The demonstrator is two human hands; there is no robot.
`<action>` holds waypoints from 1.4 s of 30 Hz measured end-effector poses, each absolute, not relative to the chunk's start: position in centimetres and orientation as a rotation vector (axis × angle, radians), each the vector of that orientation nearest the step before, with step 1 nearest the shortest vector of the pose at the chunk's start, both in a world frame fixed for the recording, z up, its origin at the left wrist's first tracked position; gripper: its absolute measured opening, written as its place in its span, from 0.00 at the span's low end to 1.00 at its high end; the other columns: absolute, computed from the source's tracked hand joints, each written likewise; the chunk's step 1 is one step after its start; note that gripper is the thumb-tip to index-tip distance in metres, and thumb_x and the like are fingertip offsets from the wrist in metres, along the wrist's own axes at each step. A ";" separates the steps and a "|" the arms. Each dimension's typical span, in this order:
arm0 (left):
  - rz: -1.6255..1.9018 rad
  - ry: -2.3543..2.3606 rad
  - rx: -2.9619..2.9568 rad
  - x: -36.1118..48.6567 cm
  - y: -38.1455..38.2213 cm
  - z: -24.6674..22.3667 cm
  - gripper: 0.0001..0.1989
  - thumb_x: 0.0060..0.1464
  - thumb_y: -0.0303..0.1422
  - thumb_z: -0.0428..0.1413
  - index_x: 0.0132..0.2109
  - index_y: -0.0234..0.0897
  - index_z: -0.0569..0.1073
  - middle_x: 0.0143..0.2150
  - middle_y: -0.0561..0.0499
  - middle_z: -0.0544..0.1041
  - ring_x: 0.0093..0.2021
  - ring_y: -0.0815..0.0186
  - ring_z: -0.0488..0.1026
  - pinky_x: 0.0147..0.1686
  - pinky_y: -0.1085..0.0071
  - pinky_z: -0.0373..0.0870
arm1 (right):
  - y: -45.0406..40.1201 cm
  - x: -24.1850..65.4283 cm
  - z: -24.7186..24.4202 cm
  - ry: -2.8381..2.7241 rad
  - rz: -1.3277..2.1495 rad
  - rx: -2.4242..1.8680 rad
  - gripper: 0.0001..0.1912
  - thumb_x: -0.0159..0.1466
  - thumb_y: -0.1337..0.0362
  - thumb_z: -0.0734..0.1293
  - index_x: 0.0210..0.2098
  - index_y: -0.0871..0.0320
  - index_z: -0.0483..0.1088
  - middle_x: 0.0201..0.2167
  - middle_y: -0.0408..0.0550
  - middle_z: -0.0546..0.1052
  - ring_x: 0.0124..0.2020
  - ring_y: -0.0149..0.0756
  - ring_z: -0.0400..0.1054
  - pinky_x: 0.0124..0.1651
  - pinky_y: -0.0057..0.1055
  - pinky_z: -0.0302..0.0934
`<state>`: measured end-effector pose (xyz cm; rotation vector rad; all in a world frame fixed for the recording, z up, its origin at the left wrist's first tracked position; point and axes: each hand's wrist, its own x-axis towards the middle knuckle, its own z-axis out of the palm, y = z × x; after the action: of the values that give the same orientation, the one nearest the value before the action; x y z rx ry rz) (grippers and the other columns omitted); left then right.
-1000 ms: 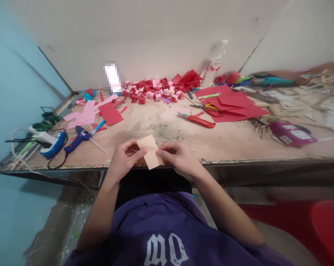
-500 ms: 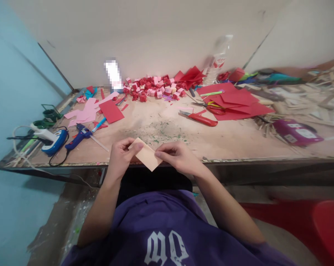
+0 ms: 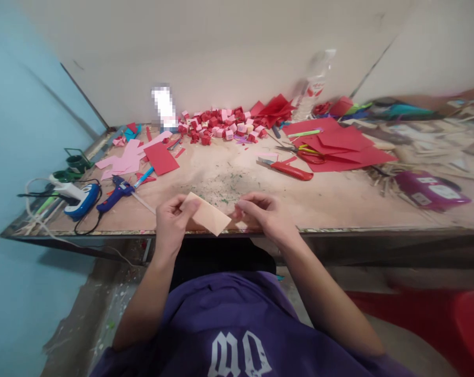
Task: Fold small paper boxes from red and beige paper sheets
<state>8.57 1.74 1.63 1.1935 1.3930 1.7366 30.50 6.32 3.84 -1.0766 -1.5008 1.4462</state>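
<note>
Right hand (image 3: 274, 220) moved off cream paper (image 3: 212, 215), just beside; left hand (image 3: 172, 220) pinching it.

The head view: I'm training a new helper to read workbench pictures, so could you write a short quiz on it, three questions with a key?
1. What is the left hand holding?
A) a glue gun
B) a piece of cream paper
C) a bottle

2. True or false: the blue glue gun lies to the left of the pink and red cubes.

3. Fill in the colour: the large sheets to the right of the cubes are ____.

Key: 1. B; 2. true; 3. red.
</note>
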 end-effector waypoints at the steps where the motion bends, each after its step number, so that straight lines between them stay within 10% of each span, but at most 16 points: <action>1: 1.662 1.405 1.251 8.5 1.7 1.6 0.12 0.52 0.41 0.69 0.32 0.36 0.81 0.27 0.54 0.78 0.29 0.68 0.72 0.30 0.75 0.68 | 6.3 30.4 3.8 -1.512 1.441 -1.070 0.14 0.61 0.51 0.74 0.33 0.57 0.79 0.31 0.48 0.82 0.29 0.37 0.74 0.25 0.28 0.65; 25: 1.283 1.233 1.368 8.5 1.8 2.3 0.15 0.48 0.41 0.72 0.39 0.36 0.84 0.38 0.45 0.87 0.38 0.58 0.82 0.42 0.64 0.79 | 6.9 29.5 3.2 -1.570 1.485 -0.994 0.16 0.62 0.52 0.74 0.41 0.57 0.75 0.30 0.44 0.78 0.21 0.28 0.65 0.20 0.25 0.58; 42: 1.297 1.288 1.382 8.8 1.7 2.2 0.13 0.47 0.42 0.72 0.33 0.36 0.84 0.32 0.48 0.85 0.32 0.60 0.81 0.36 0.66 0.77 | 6.8 29.9 3.3 -1.812 1.652 -0.751 0.34 0.61 0.59 0.79 0.65 0.53 0.74 0.52 0.53 0.85 0.52 0.46 0.81 0.58 0.46 0.74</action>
<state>8.85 1.65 2.20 1.3823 1.2884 1.2970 29.89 6.80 3.31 -0.7509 -1.8117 1.6523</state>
